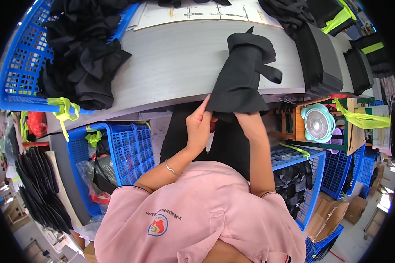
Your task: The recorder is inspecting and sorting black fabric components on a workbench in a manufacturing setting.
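Note:
A black sewn fabric piece (238,81), tube-like with a folded-over top and a loose strap loop on its right side, lies over the front edge of the grey table (171,65). My left hand (199,125) pinches its lower left edge between thumb and fingers. From below, my right hand (249,122) reaches into the open lower end, so the cloth hides its fingers. What those fingers do inside cannot be seen.
On the table's left, a blue crate (19,65) overflows with black cloth pieces (81,57). Stacked black panels (318,59) stand at right. Below the edge are more blue crates (131,151) (314,193) and a turquoise fan (318,123). White sheets (197,13) lie at the back.

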The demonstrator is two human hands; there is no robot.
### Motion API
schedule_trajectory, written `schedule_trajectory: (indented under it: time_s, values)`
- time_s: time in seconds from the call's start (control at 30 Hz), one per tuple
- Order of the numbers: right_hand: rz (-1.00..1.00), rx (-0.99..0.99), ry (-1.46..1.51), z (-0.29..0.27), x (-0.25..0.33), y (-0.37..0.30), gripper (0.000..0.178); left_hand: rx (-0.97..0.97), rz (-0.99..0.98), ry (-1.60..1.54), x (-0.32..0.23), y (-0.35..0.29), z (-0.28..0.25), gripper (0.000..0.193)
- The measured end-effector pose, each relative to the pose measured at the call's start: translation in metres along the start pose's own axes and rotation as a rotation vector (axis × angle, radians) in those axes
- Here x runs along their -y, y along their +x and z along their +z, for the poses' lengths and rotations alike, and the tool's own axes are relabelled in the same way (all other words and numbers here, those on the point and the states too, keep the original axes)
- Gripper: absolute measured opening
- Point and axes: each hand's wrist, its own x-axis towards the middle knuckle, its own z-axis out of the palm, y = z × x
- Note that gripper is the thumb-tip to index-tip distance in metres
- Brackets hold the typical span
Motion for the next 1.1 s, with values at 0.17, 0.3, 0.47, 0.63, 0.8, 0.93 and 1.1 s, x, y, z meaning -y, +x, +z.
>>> schedule_trajectory:
  time_s: [0.17, 0.3, 0.47, 0.63, 0.8, 0.93, 1.1]
  values:
    - [-0.129, 0.032, -0.385, -0.010, -0.004, 0.007, 0.024, -0.009, -0.050, -0.089, 0.015, 0.009, 0.001, 0.041]
    - [-0.661, -0.381, -0.954, 0.034, -0.006, 0.003, 0.020, 0.047, -0.125, -0.212, 0.026, 0.009, 0.014, 0.041]
    - [-0.528, -0.196, -0.875, 0.035, -0.020, 0.003, 0.016, 0.170, -0.276, -0.325, 0.027, 0.017, 0.016, 0.032]
    - [-0.728, -0.390, -0.508, 0.052, -0.026, 0.016, 0.012, 0.140, -0.175, -0.321, 0.038, 0.019, 0.017, 0.022]
    - [-0.624, -0.251, -0.965, 0.049, -0.027, 0.034, 0.025, 0.114, -0.238, -0.248, 0.053, 0.027, 0.022, 0.018]
    - [-0.283, 0.236, -1.080, 0.048, -0.037, 0.044, 0.027, 0.130, -0.240, -0.182, 0.060, 0.022, 0.015, 0.020]
    - [-0.461, 0.039, -0.914, 0.032, -0.074, 0.012, 0.032, 0.376, -0.265, 0.010, 0.044, 0.008, -0.014, 0.019]
